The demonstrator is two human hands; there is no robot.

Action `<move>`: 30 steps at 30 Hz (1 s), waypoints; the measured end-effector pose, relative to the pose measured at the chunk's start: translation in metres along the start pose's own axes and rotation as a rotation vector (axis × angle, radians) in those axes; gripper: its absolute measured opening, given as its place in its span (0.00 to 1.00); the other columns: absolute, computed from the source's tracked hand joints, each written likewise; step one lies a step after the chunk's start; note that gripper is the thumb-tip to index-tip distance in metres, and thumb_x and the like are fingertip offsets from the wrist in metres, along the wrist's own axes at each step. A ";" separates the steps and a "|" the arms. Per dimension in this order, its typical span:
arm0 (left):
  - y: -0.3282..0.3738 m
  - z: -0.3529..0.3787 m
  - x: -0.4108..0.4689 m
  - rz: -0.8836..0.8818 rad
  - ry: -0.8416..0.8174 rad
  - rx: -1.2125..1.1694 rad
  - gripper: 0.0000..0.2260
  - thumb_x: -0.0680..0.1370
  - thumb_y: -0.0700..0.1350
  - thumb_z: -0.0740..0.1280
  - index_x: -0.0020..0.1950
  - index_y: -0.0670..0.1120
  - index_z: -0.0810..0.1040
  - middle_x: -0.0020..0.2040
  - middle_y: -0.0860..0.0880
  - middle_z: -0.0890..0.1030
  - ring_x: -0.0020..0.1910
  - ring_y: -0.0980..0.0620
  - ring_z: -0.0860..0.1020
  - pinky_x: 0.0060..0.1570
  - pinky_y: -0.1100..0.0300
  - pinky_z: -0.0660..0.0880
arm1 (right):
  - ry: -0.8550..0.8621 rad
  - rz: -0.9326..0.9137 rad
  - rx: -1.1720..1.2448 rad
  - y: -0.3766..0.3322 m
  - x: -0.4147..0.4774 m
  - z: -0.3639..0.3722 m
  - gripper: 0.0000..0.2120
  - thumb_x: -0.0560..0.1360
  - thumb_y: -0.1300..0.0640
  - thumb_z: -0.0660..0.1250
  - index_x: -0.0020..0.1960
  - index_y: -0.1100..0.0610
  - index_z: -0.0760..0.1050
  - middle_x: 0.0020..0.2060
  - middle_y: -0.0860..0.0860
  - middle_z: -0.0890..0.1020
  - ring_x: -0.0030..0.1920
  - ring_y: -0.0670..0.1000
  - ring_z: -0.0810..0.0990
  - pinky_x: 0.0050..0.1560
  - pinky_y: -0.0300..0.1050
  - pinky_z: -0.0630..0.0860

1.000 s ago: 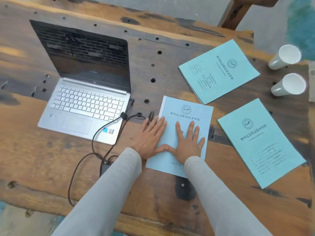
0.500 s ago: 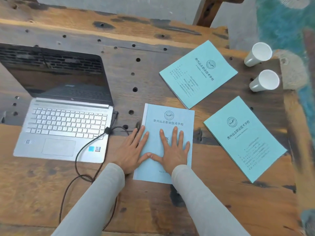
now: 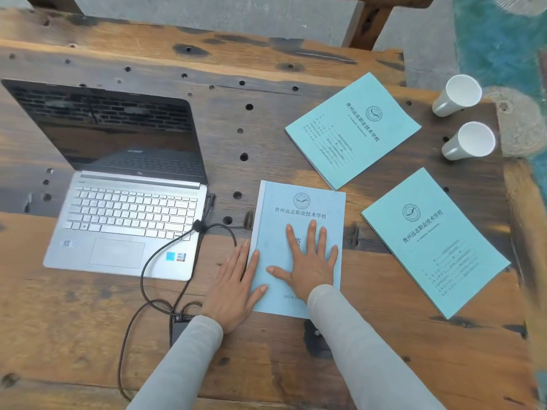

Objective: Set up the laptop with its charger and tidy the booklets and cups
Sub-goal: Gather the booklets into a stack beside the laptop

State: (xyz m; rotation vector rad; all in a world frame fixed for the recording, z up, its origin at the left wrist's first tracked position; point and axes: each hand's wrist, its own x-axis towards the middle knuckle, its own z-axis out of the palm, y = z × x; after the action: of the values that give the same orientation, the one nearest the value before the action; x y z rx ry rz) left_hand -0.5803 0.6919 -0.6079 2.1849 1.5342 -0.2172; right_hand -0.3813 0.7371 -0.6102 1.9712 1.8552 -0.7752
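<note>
A silver laptop (image 3: pixel 127 214) stands open with a dark screen on the left of the wooden table (image 3: pixel 59 306). Its black charger cable (image 3: pixel 148 261) runs from the laptop's right side down to a black power brick (image 3: pixel 179 328) by my left sleeve. A pale blue booklet (image 3: pixel 302 208) lies in front of me. My right hand (image 3: pixel 310 261) rests flat on its cover, fingers spread. My left hand (image 3: pixel 233 288) lies flat across the booklet's left edge, partly on the table. Two more turquoise booklets (image 3: pixel 352 128) (image 3: pixel 432 241) lie to the right. Two white paper cups (image 3: pixel 457 94) (image 3: pixel 469 140) stand at the far right.
The table top is rough wood with many round holes (image 3: pixel 244 156) across its middle. The right table edge (image 3: pixel 524 232) runs just beyond the cups and the near right booklet. A wooden post (image 3: pixel 367 22) rises behind the table's far edge.
My left hand has slid left, off most of the booklet to its left edge. The right hand stays flat on the cover. The view has shifted a little.
</note>
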 end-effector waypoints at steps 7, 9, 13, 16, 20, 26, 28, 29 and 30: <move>0.024 -0.020 0.042 0.063 0.026 0.139 0.33 0.83 0.62 0.47 0.82 0.43 0.49 0.82 0.42 0.44 0.80 0.43 0.44 0.77 0.44 0.51 | 0.044 -0.126 -0.047 0.027 -0.003 -0.002 0.40 0.76 0.26 0.47 0.79 0.37 0.31 0.79 0.54 0.28 0.79 0.59 0.30 0.76 0.68 0.39; 0.033 -0.022 0.049 0.081 0.019 0.132 0.35 0.82 0.64 0.47 0.82 0.44 0.48 0.82 0.43 0.43 0.80 0.43 0.43 0.78 0.45 0.48 | 0.065 -0.141 -0.030 0.041 -0.004 -0.004 0.38 0.78 0.28 0.48 0.79 0.37 0.33 0.79 0.54 0.30 0.80 0.58 0.32 0.77 0.67 0.40; 0.051 -0.013 0.055 0.138 -0.062 0.156 0.42 0.76 0.72 0.51 0.82 0.52 0.42 0.81 0.46 0.37 0.80 0.43 0.39 0.78 0.45 0.43 | 0.139 -0.117 -0.001 0.079 -0.005 -0.014 0.37 0.78 0.29 0.49 0.79 0.37 0.34 0.81 0.54 0.34 0.81 0.57 0.35 0.78 0.64 0.42; 0.065 0.003 0.051 0.084 -0.110 0.158 0.43 0.74 0.74 0.52 0.81 0.57 0.38 0.80 0.46 0.33 0.79 0.42 0.36 0.77 0.45 0.39 | 0.191 -0.064 0.008 0.120 -0.004 -0.025 0.37 0.78 0.30 0.50 0.81 0.38 0.38 0.82 0.55 0.39 0.81 0.58 0.39 0.78 0.64 0.45; 0.079 0.014 0.047 0.021 -0.096 0.150 0.43 0.74 0.75 0.49 0.80 0.57 0.36 0.79 0.47 0.31 0.79 0.42 0.33 0.77 0.46 0.37 | 0.262 0.075 0.064 0.187 -0.003 -0.038 0.36 0.78 0.30 0.52 0.81 0.39 0.43 0.82 0.56 0.40 0.81 0.59 0.42 0.77 0.65 0.49; 0.097 0.010 0.048 0.040 -0.006 0.050 0.42 0.75 0.73 0.55 0.82 0.54 0.45 0.81 0.46 0.37 0.80 0.45 0.38 0.78 0.48 0.39 | 0.303 0.242 0.110 0.285 -0.001 -0.052 0.40 0.78 0.29 0.53 0.82 0.41 0.40 0.82 0.56 0.40 0.81 0.58 0.41 0.78 0.65 0.46; 0.121 0.010 0.053 0.121 0.085 0.019 0.38 0.78 0.68 0.57 0.82 0.50 0.52 0.82 0.45 0.44 0.81 0.45 0.44 0.78 0.49 0.45 | 0.306 0.271 0.135 0.310 0.002 -0.059 0.41 0.77 0.29 0.54 0.82 0.42 0.40 0.82 0.56 0.39 0.81 0.57 0.40 0.78 0.65 0.45; 0.140 0.011 0.057 0.145 0.109 -0.031 0.36 0.80 0.65 0.58 0.82 0.48 0.54 0.82 0.45 0.47 0.81 0.46 0.47 0.78 0.49 0.49 | 0.308 0.280 0.138 0.321 0.003 -0.063 0.42 0.77 0.29 0.54 0.82 0.43 0.41 0.82 0.56 0.40 0.81 0.57 0.40 0.78 0.65 0.45; 0.161 0.011 0.062 0.139 0.119 -0.124 0.34 0.81 0.63 0.59 0.81 0.47 0.55 0.82 0.46 0.51 0.81 0.47 0.51 0.78 0.50 0.53 | 0.311 0.286 0.140 0.329 0.005 -0.066 0.42 0.76 0.29 0.55 0.82 0.44 0.41 0.82 0.56 0.40 0.81 0.57 0.41 0.78 0.65 0.46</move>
State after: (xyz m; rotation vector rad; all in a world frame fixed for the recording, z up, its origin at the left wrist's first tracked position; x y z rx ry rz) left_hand -0.4078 0.6958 -0.5972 2.2284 1.4095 0.0517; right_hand -0.0460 0.7457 -0.6027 2.4965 1.6533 -0.5497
